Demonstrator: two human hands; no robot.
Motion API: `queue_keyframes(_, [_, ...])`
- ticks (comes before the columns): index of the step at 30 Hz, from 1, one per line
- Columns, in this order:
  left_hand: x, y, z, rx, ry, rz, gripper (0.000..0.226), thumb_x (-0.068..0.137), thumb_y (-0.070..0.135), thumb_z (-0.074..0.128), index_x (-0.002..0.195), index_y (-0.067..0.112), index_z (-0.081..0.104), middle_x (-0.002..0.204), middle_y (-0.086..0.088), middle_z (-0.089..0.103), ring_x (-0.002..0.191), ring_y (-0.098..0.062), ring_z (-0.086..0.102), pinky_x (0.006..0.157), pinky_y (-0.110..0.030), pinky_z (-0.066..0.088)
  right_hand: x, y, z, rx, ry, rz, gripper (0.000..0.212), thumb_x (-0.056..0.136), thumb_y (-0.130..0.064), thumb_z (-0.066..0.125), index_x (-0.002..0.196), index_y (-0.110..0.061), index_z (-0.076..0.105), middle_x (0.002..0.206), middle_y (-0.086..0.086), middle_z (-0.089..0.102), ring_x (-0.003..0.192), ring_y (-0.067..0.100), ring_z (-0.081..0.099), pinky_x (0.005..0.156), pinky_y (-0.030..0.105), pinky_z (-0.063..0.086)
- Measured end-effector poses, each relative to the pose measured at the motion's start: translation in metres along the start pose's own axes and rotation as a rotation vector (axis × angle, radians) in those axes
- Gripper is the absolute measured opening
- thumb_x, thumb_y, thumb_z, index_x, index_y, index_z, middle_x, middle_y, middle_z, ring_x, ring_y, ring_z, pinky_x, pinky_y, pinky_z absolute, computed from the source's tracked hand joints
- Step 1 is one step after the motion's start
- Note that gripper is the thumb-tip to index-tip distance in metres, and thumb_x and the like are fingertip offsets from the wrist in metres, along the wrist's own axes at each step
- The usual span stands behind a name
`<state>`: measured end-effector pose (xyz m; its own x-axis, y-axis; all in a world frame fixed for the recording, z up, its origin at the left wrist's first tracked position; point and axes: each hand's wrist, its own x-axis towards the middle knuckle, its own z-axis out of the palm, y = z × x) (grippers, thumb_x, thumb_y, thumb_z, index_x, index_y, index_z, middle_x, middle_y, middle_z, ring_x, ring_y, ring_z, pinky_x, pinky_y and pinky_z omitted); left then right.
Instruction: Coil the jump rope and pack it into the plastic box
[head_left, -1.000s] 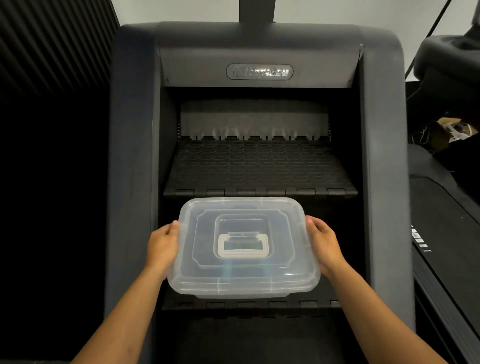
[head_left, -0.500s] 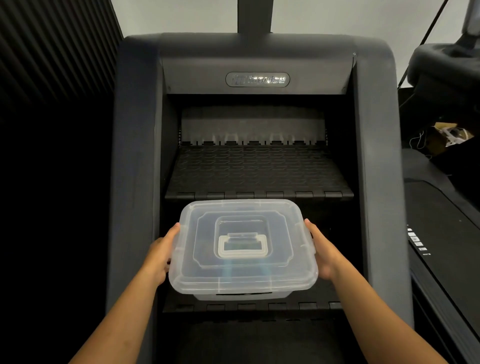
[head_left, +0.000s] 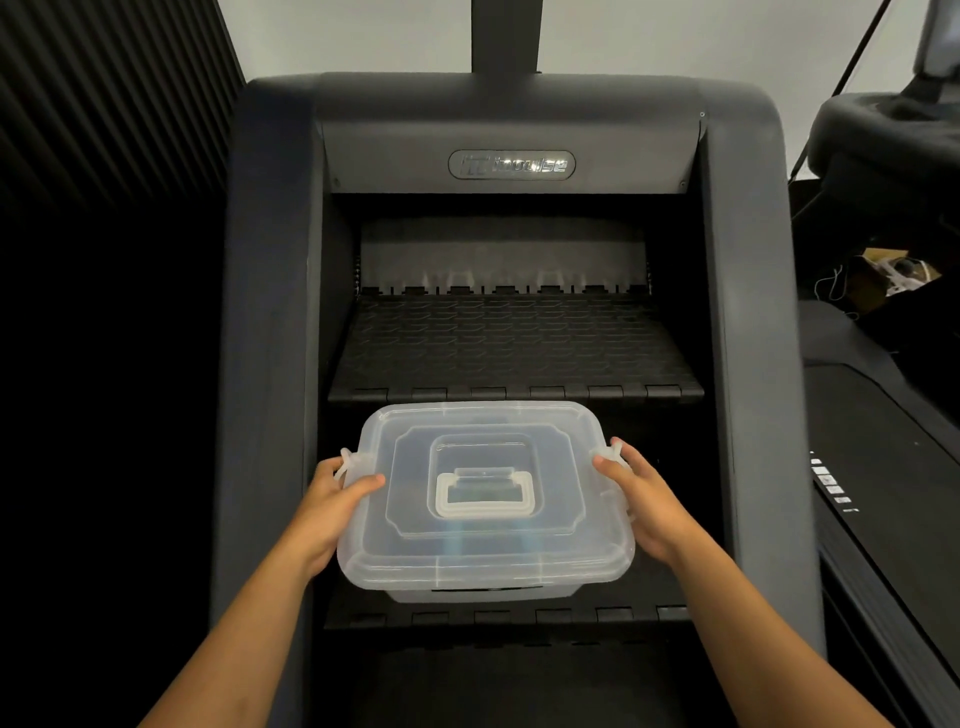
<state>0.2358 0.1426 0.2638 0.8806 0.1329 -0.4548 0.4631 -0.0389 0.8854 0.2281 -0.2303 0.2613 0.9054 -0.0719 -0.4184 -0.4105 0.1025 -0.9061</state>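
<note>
The plastic box (head_left: 485, 525) is a clear, rectangular tub with its lid (head_left: 395, 540) on, and it sits between the two hands over the lower step (head_left: 670, 613) of a dark stair-climbing machine (head_left: 270, 312). Whether its base rests on that step or is held just above it cannot be told from this view. A pale, fold-down carry handle (head_left: 484, 493) lies flat in a recess at the middle of the lid. A white side latch (head_left: 347, 464) sticks out at the box's left end, and another latch (head_left: 618, 451) at its right end.

The left hand (head_left: 324, 512) grips the left end of the box, thumb laid on top of the lid near its left edge and the other fingers wrapped down the side by the latch. The right hand (head_left: 641, 501) grips the right end in the same way, thumb on the lid's right edge and fingers curled at the latch. Both forearms reach in from the bottom of the view.

Nothing can be made out inside the box through the cloudy lid, and the jump rope is not to be seen.

Behind the box, the upper step (head_left: 511, 343) of the machine has a ribbed black tread, and above it a panel carries an oval badge (head_left: 511, 164). To the right stands another dark machine (head_left: 883, 467) with small white markings near its edge.
</note>
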Motion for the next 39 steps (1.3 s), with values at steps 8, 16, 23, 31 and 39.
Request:
queue_keyframes(8, [-0.002, 0.004, 0.006, 0.042, -0.044, 0.011, 0.043, 0.101, 0.016, 0.058, 0.137, 0.033, 0.041, 0.115, -0.007, 0.068, 0.100, -0.029, 0.070, 0.077, -0.042, 0.058, 0.002, 0.000, 0.003, -0.037, -0.072, -0.055, 0.053, 0.091, -0.023, 0.073, 0.139, -0.024, 0.049, 0.125, 0.015, 0.067, 0.102, 0.032, 0.075, 0.085, 0.058, 0.061])
queue_keyframes(16, [0.004, 0.001, 0.003, 0.097, -0.057, 0.039, 0.032, 0.103, 0.020, 0.053, 0.133, 0.032, 0.048, 0.117, -0.008, 0.070, 0.103, -0.029, 0.071, 0.087, -0.049, 0.059, 0.003, 0.001, 0.002, -0.075, -0.072, -0.060, 0.049, 0.092, -0.022, 0.071, 0.137, -0.025, 0.050, 0.124, 0.014, 0.067, 0.102, 0.032, 0.075, 0.084, 0.058, 0.061])
queue_keyframes(23, [0.004, 0.000, 0.003, 0.120, -0.060, 0.048, 0.036, 0.103, 0.022, 0.053, 0.138, 0.031, 0.048, 0.118, -0.006, 0.071, 0.104, -0.027, 0.072, 0.089, -0.048, 0.058, -0.001, -0.006, 0.013, -0.197, -0.050, -0.088, 0.027, 0.099, -0.021, 0.060, 0.125, -0.024, 0.052, 0.117, 0.012, 0.069, 0.099, 0.031, 0.075, 0.083, 0.056, 0.062])
queue_keyframes(31, [-0.001, 0.002, 0.004, 0.153, -0.037, 0.062, 0.032, 0.103, 0.024, 0.054, 0.132, 0.036, 0.046, 0.116, -0.004, 0.070, 0.103, -0.027, 0.071, 0.092, -0.050, 0.057, -0.002, -0.007, 0.013, -0.242, -0.024, -0.079, 0.027, 0.100, -0.024, 0.058, 0.125, -0.027, 0.050, 0.116, 0.011, 0.069, 0.098, 0.030, 0.075, 0.083, 0.055, 0.062])
queue_keyframes(39, [-0.004, 0.010, 0.012, 0.614, 0.108, 0.154, 0.037, 0.097, 0.040, 0.048, 0.128, 0.019, 0.045, 0.119, -0.006, 0.061, 0.097, -0.024, 0.064, 0.085, -0.045, 0.055, -0.006, -0.019, 0.017, -0.480, 0.007, -0.073, 0.068, 0.100, -0.028, 0.057, 0.157, -0.023, 0.019, 0.134, 0.003, 0.055, 0.110, 0.026, 0.064, 0.091, 0.040, 0.056])
